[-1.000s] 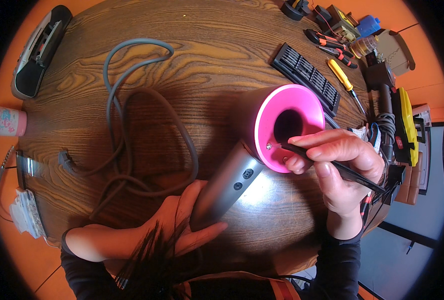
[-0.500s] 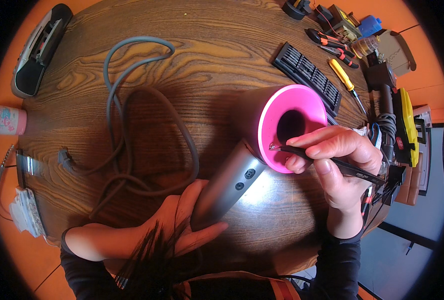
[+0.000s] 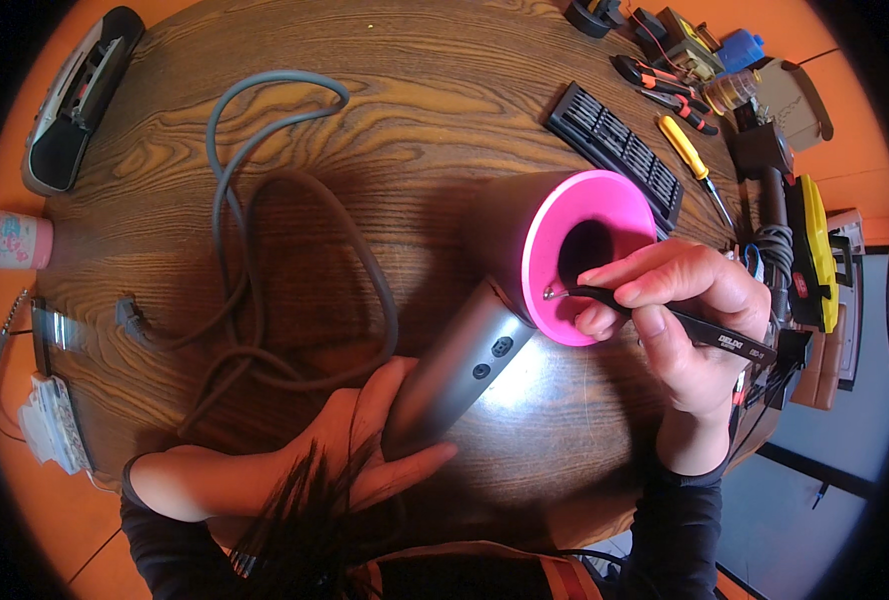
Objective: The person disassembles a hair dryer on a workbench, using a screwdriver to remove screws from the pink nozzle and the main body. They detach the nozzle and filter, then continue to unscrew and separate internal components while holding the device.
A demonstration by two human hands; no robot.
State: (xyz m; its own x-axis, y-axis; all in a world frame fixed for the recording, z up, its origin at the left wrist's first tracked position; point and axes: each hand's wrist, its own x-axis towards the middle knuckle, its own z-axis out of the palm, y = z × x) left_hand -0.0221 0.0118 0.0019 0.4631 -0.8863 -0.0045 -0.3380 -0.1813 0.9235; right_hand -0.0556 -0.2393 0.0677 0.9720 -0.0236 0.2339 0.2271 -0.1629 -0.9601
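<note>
A hair dryer [image 3: 455, 350] with a grey handle and a pink ring-shaped face [image 3: 629, 205] lies tilted over the wooden table. My left hand [image 3: 350, 425] is wrapped round the lower end of its handle, partly behind dark strands of hair. Between thumb and fingers, my right hand [image 3: 700, 310] pinches black tweezers [image 3: 700, 330]. Their bent tip meets a small shiny metal piece, perhaps a screw, at the lower left of the pink face. Two dark round buttons show on the handle. The dryer's dark central opening faces my right hand.
A grey cable [image 3: 380, 290] loops across the table's left half, its plug [image 3: 133, 320] at the left. Beyond the dryer lie a black bit case [image 3: 615, 150], a yellow screwdriver [image 3: 687, 145] and pliers [image 3: 665, 90]. A yellow-and-black case [image 3: 815, 255] stands at the right edge.
My right hand has shifted slightly right and the tweezers have turned a little, their flat side facing up more. The pink face has tilted slightly rightward. My left hand keeps its hold.
</note>
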